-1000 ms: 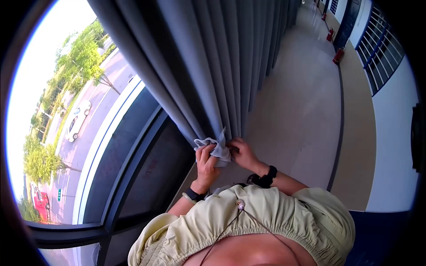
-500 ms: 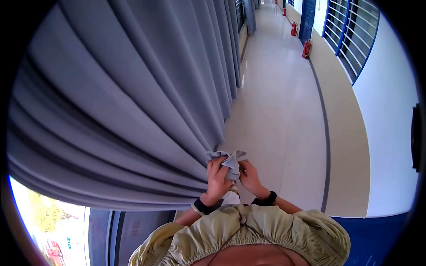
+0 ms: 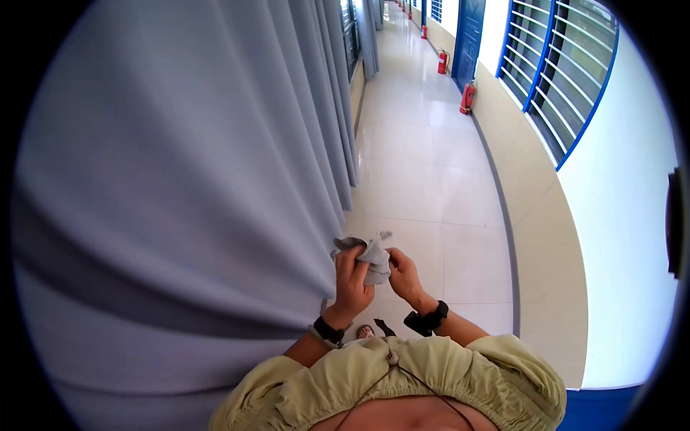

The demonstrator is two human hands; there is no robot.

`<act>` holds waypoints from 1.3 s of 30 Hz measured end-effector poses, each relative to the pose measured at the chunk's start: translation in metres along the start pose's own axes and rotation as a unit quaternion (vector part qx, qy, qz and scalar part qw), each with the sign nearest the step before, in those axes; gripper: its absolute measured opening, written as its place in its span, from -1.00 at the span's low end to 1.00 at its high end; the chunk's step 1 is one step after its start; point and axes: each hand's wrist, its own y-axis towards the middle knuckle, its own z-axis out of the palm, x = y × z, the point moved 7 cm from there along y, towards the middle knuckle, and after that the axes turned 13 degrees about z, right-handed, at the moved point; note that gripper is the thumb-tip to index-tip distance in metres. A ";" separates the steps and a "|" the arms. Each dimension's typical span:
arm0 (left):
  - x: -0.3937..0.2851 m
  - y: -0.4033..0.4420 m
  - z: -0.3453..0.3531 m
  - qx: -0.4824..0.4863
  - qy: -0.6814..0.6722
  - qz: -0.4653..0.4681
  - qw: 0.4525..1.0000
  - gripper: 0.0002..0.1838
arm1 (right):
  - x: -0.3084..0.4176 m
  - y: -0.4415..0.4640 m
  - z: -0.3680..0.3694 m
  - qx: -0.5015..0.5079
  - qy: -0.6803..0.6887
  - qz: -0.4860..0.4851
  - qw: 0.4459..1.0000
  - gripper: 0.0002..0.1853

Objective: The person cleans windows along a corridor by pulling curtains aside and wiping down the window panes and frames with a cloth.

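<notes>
A crumpled grey cloth [image 3: 375, 263] is bunched up in front of my chest. My left hand [image 3: 351, 281] is closed on its left side, the fingers bent into the folds. At the cloth's right edge, my right hand [image 3: 405, 276] has its fingers closed on the fabric. The fingertips of both hands are partly hidden by it. Large grey curtains [image 3: 180, 144] hang just left of my left hand. Dark bands are on both wrists.
A tiled corridor floor [image 3: 410, 179] runs ahead. Along the right wall stand red fire extinguishers [image 3: 468, 98], a blue door [image 3: 468, 39] and a barred window [image 3: 557, 72]. One sandalled foot [image 3: 365, 331] shows below my hands.
The view has swung left-to-right along the corridor; the outside window has left view and the curtain fills the left side. Both hands have kept hold of the cloth.
</notes>
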 end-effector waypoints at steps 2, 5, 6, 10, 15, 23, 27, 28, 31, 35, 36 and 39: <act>0.014 0.004 0.012 0.020 -0.010 0.004 1.000 -0.52 | -0.002 0.013 -0.006 -0.032 -0.015 0.012 0.999 -0.79; 0.046 0.032 0.046 0.040 -0.023 0.029 0.999 -0.52 | -0.008 0.041 -0.017 -0.060 -0.025 0.058 0.996 -0.80; 0.055 0.039 0.060 0.045 -0.029 0.036 0.998 -0.51 | -0.024 0.053 -0.018 -0.074 -0.006 0.038 0.997 -0.80; 0.111 0.073 0.123 0.074 -0.036 0.054 0.995 -0.53 | -0.064 0.130 -0.033 -0.072 0.013 0.029 0.997 -0.74; 0.178 0.137 0.194 0.059 -0.016 0.036 0.997 -0.56 | -0.049 0.255 -0.067 0.000 0.075 0.041 0.996 -0.74; 0.279 0.292 0.291 0.137 -0.120 0.066 0.981 -0.62 | -0.044 0.452 -0.138 0.061 0.244 0.104 0.962 -0.73; 0.371 0.356 0.287 0.100 -0.107 0.033 0.989 -0.58 | -0.061 0.535 -0.143 0.091 0.395 0.195 0.893 -0.72; 0.402 0.370 0.288 0.092 -0.029 0.071 0.993 -0.54 | -0.062 0.563 -0.145 0.107 0.349 0.151 0.919 -0.70; 0.480 0.426 0.296 0.195 0.306 0.110 0.925 -0.40 | -0.073 0.626 -0.129 0.173 0.492 0.183 0.833 -0.72; 0.572 0.499 0.288 0.220 0.440 0.088 0.866 -0.49 | -0.019 0.687 -0.126 0.186 0.490 0.193 0.830 -0.70; 0.593 0.510 0.290 0.243 0.483 0.108 0.834 -0.46 | -0.015 0.702 -0.126 0.199 0.490 0.189 0.827 -0.69; 0.650 0.542 0.291 0.306 0.581 0.166 0.736 -0.42 | -0.002 0.739 -0.133 0.222 0.488 0.196 0.821 -0.69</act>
